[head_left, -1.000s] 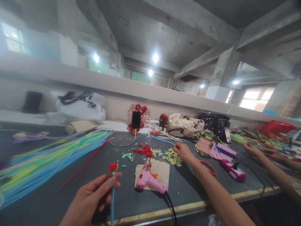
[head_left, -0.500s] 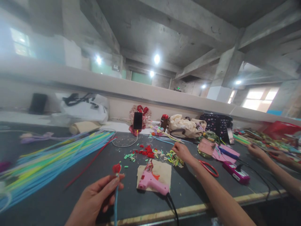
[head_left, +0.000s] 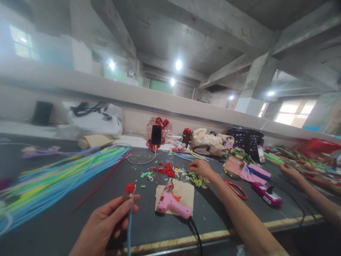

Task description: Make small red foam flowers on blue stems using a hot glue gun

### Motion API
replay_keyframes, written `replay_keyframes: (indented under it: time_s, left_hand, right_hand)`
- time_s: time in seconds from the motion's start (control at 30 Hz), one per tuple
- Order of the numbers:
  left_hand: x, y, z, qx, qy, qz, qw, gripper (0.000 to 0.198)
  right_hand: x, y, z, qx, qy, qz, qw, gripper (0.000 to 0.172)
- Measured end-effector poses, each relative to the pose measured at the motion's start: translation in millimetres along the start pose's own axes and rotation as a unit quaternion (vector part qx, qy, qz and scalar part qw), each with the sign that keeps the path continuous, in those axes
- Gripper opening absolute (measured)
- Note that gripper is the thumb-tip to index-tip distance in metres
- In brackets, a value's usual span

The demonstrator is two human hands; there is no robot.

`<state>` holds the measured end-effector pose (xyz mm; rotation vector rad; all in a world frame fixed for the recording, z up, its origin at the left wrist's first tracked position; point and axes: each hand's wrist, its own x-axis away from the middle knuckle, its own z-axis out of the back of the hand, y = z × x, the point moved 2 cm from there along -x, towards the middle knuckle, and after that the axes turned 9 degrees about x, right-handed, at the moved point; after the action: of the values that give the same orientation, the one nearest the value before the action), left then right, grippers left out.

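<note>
Blue stem (head_left: 129, 227) is pinched in left hand (head_left: 110, 217) near table edge (head_left: 213, 235); open tabletop (head_left: 146, 213) separates glue gun (head_left: 173, 204). Right hand (head_left: 201, 168) meets yellow-green pieces (head_left: 199, 180); cannot tell its grip.

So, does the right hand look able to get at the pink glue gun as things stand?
Probably yes: the right hand is by the yellow-green pieces, and nothing visible covers the pink glue gun or blocks the way.
</note>
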<state>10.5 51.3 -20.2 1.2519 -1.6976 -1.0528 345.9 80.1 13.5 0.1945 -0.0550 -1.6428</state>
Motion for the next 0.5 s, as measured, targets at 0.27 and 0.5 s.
replay_keyframes:
  time_s: [0.27, 0.5]
  left_hand:
    - [1, 2, -5.7, -0.022, -0.006, 0.002, 1.0, 0.044]
    - [-6, -9, -2.0, -0.021, -0.019, 0.011, 1.0, 0.041]
  right_hand:
    - [69, 33, -5, 0.002, -0.013, -0.008, 1.0, 0.016]
    - [48, 51, -6, -0.009, 0.017, -0.068, 0.997, 0.019]
